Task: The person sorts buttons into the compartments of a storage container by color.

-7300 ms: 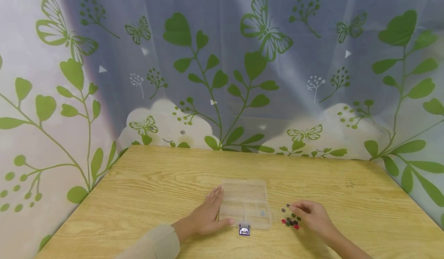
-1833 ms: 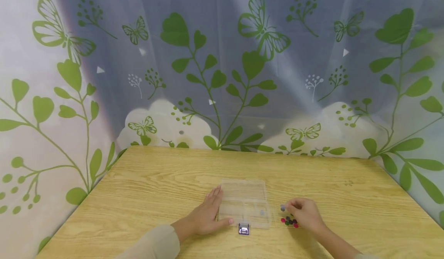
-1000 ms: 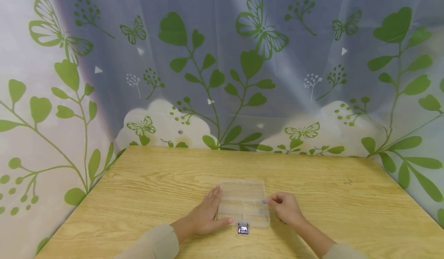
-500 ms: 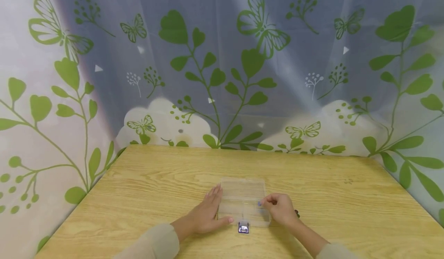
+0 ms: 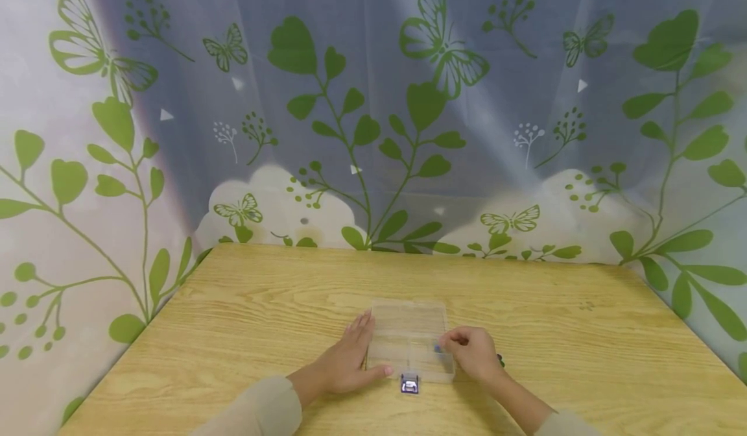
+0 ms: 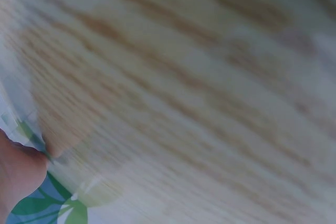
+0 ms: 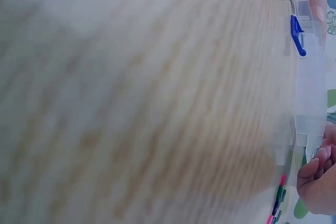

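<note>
A clear plastic compartment box (image 5: pixel 408 322) lies on the table with its lid folded back and a blue-purple latch (image 5: pixel 410 384) at its front. My left hand (image 5: pixel 350 361) rests flat along the box's left side, fingers straight, thumb by the front edge. Over the box's right compartment, my right hand (image 5: pixel 471 351) pinches a small blue disc (image 5: pixel 438 348) between thumb and forefinger. The right wrist view catches the box (image 7: pixel 311 93) edge-on, the blue latch (image 7: pixel 297 35) sticking out and the curled right hand (image 7: pixel 319 179) at its near end.
Small flat round pieces (image 7: pixel 278 200), pink, green and dark, lie on the table just right of the box; the right hand hides most of them in the head view. A patterned curtain (image 5: pixel 373 98) hangs behind the wooden table (image 5: pixel 280 293).
My right hand has picked up a blue disc from the small pieces and carried it left to the box, then lowered it slightly over the right compartment. The left hand has stayed put.
</note>
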{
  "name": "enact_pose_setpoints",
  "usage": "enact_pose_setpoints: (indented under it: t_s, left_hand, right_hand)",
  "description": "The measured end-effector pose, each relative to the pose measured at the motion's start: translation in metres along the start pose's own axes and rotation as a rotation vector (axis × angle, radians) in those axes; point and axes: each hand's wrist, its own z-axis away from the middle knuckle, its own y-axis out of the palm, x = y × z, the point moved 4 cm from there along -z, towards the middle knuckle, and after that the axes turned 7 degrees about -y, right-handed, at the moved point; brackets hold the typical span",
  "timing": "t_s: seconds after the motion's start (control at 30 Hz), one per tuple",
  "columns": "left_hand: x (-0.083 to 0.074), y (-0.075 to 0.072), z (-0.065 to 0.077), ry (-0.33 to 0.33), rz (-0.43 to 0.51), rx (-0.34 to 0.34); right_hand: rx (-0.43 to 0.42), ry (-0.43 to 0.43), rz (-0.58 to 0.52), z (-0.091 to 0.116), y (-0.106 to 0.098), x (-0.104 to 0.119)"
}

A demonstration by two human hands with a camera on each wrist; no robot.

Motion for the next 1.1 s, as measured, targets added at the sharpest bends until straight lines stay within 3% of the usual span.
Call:
enact_pose_setpoints:
  t_s: [0.63,1.1]
  left_hand:
    - [0.001,0.001,-0.001,-0.012,-0.011,-0.006]
    - [0.001,0.001,-0.001,-0.017,-0.012,-0.005]
  right_hand:
    - [0.04,-0.024,-0.071,0.003,-0.027,-0.007]
    - [0.058,-0.003,-0.025,0.01,-0.041,-0.019]
